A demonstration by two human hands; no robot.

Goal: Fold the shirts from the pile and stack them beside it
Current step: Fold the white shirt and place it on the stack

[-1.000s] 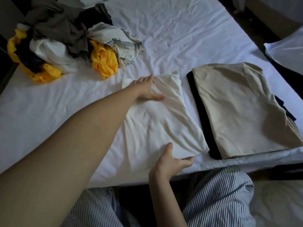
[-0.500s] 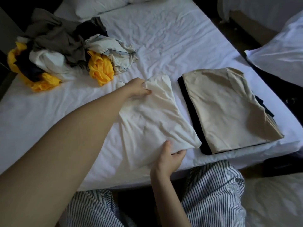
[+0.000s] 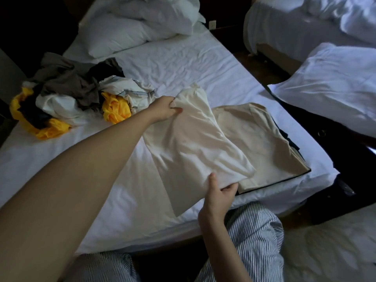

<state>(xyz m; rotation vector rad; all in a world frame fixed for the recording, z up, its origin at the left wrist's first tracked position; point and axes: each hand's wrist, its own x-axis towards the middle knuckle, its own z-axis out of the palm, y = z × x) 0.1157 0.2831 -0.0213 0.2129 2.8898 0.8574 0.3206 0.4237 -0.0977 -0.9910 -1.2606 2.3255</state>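
Observation:
A folded cream-white shirt hangs lifted just above the bed, its right edge over the stack. My left hand grips its far left corner. My right hand pinches its near edge, thumb on top. The stack of folded shirts lies to the right, a beige shirt on top and dark ones under it. The pile of unfolded shirts, grey, black, white and yellow, sits at the far left of the bed.
The white bed sheet is wrinkled, with pillows at the head. A second bed and another pillow are to the right across a dark gap. My striped trousers press against the bed's near edge.
My left hand went from lying flat on the shirt to gripping its corner. Both hands lifted the folded shirt and carried it right, partly over the stack.

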